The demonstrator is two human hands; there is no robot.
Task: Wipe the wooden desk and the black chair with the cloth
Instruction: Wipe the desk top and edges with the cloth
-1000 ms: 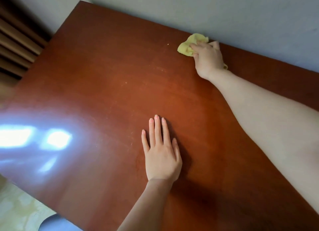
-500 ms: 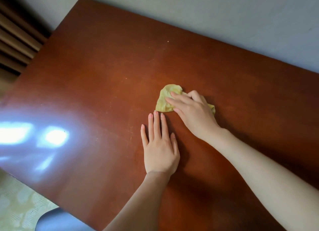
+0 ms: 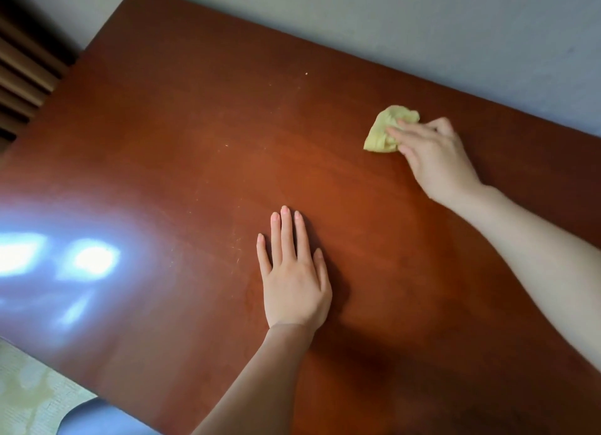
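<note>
A reddish-brown wooden desk fills most of the view. My right hand presses a crumpled yellow cloth onto the desk top, right of centre and towards the back edge. Part of the cloth is hidden under my fingers. My left hand lies flat on the desk near the middle, palm down, fingers slightly apart, holding nothing. A dark rounded edge shows below the desk's front edge at bottom left; I cannot tell whether it is the black chair.
A grey wall runs along the desk's back edge. Brown slats stand at the far left. A bright window reflection glares on the desk's left part. Pale patterned floor shows at bottom left. Small crumbs dot the desk.
My right hand swept the cloth from the back edge towards my left hand, then out to the right and back again. My left hand stayed flat in place.
</note>
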